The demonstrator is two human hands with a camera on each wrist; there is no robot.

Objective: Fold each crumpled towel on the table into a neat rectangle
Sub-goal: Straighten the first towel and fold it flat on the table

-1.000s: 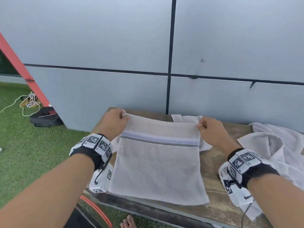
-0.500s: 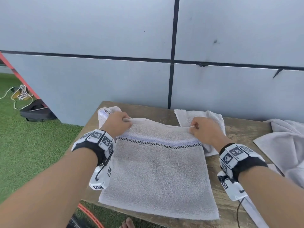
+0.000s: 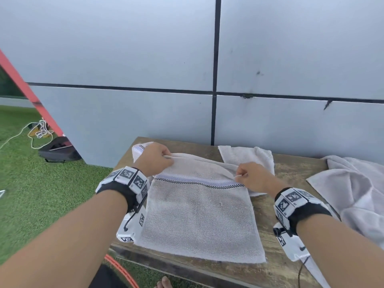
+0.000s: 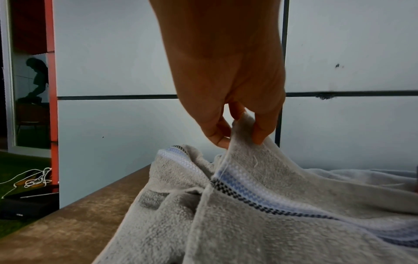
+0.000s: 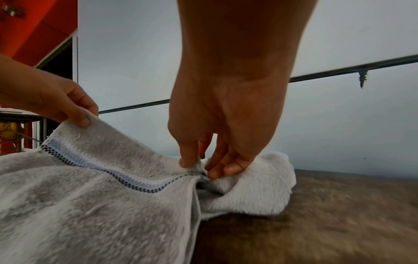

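Now the left hand (image 3: pixel 154 160) and right hand (image 3: pixel 252 179) each pinch a far corner of the towel (image 3: pixel 199 217), drawn nearer than a second ago; folding over the desk (image 3: pixel 270 265) proceeds.

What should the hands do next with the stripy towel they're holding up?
Probably lay the pinched edge down toward the near edge of the striped towel. The left hand and right hand each pinch a corner of that edge, raised off the wooden table, while the near part lies flat.
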